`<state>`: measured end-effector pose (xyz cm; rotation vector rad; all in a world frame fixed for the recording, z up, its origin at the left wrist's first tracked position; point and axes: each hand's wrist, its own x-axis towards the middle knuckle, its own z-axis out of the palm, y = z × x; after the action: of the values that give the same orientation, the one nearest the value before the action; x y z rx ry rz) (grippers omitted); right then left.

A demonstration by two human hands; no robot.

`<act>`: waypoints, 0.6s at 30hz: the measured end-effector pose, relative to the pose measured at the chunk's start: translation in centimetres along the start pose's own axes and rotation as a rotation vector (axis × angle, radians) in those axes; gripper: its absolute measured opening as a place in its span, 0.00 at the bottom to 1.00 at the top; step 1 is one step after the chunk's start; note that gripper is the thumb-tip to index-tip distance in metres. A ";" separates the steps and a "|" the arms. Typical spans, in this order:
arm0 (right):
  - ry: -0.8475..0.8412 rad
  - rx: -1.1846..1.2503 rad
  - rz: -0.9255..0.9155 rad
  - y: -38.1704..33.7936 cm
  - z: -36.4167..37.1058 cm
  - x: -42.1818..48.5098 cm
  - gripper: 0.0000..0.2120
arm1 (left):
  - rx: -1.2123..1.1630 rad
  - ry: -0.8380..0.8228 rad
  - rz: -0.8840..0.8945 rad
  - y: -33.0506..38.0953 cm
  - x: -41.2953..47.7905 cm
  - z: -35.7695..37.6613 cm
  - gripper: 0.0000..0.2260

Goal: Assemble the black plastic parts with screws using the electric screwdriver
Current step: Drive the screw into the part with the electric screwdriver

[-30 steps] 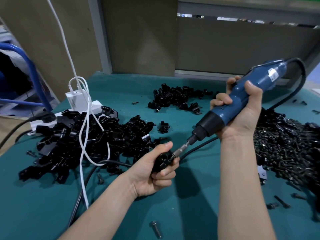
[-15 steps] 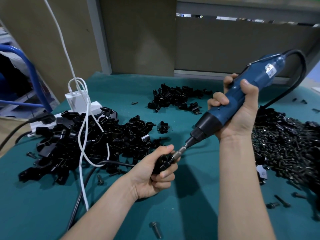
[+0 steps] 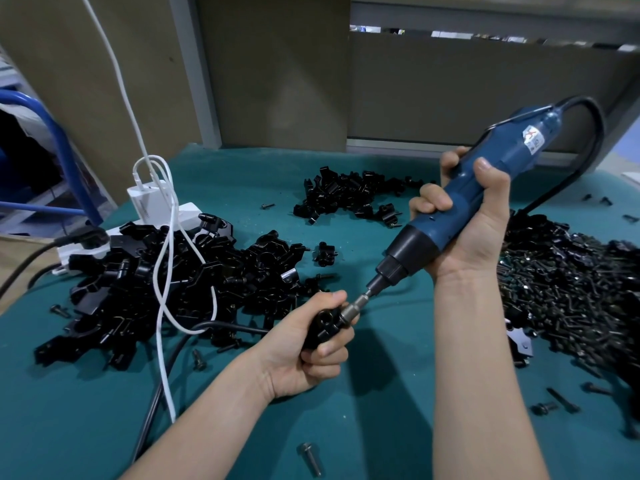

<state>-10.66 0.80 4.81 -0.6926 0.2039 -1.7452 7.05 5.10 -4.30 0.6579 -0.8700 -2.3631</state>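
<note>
My left hand (image 3: 304, 344) grips a small black plastic part (image 3: 323, 325) just above the green table, fingers curled round it. My right hand (image 3: 464, 223) holds the blue electric screwdriver (image 3: 460, 206) tilted down to the left. Its metal bit (image 3: 356, 304) is pressed into the side of the part. Any screw under the bit is hidden. A large heap of black plastic parts (image 3: 166, 289) lies to the left, a smaller heap (image 3: 349, 195) at the back. A pile of black screws (image 3: 571, 289) spreads on the right.
A white power strip with a charger (image 3: 152, 209) and white and black cables (image 3: 166, 282) lie over the left heap. Loose screws (image 3: 311, 459) are scattered on the green table (image 3: 381, 393) near the front. Brown panels stand behind the table.
Both hands and the screwdriver have shifted slightly up and left. The bit stays seated in the part in my left hand.
</note>
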 end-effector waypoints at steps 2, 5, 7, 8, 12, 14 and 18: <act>0.006 -0.005 -0.001 0.0 0.0 0.0 0.04 | 0.001 -0.005 0.011 0.0 0.0 0.0 0.13; 0.009 -0.013 0.000 0.0 0.0 0.0 0.04 | -0.012 0.008 0.014 -0.1 0.1 0.0 0.14; 0.008 -0.020 -0.001 0.1 0.0 0.0 0.04 | -0.037 0.013 0.013 -0.1 0.1 0.0 0.14; 0.007 -0.021 -0.003 0.1 0.1 0.0 0.04 | -0.053 0.014 0.011 -0.1 0.1 0.0 0.14; 0.006 -0.031 0.000 0.3 0.2 0.0 0.03 | -0.083 0.019 0.004 -0.1 0.0 0.0 0.14; 0.000 -0.031 0.004 0.4 0.3 0.1 0.03 | -0.088 0.022 -0.002 0.0 0.0 0.0 0.14; -0.003 -0.042 0.003 0.5 0.3 0.0 0.04 | -0.088 0.030 -0.007 0.0 0.1 0.1 0.14</act>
<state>-10.05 0.69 4.84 -0.7250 0.2394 -1.7412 6.95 5.06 -4.28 0.6601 -0.7469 -2.3764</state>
